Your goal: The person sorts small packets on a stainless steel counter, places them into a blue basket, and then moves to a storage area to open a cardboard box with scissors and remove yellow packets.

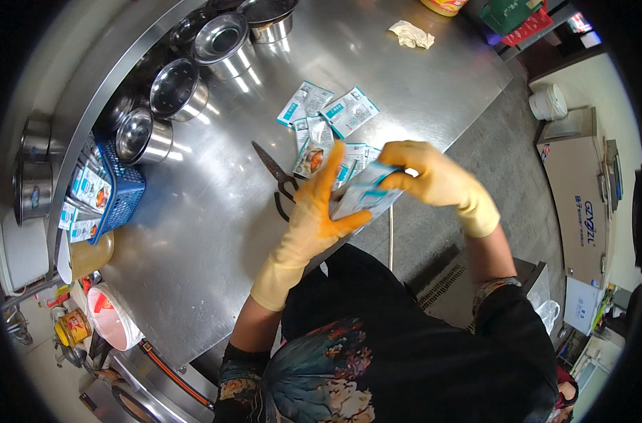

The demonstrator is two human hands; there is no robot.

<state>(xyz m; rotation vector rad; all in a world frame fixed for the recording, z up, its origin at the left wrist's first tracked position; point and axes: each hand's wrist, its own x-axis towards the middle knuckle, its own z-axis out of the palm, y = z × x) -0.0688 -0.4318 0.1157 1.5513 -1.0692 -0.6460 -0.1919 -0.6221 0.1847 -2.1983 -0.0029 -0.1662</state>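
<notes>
Both my hands wear yellow-orange rubber gloves. My left hand [323, 203] is spread around the lower end of a blue and white foil packet [367, 194], thumb and fingers at its edges. With thumb and fingers, my right hand [424, 174] pinches the packet's upper right corner. Whether it is one packet or several stacked, I cannot tell. Beyond my hands, several similar packets [350, 112] lie loosely piled on the steel table [210, 232]. A pair of scissors [273, 169] with dark blades and handles lies left of the pile, partly behind my left hand.
Several steel pots [178, 90] line the table's left side. Beside them stands a blue plastic basket [121, 190] of packets. A crumpled cloth or paper [412, 35] lies at the far side. A pink-lined bucket [112, 317] stands off the near left corner. The table edge runs below my hands.
</notes>
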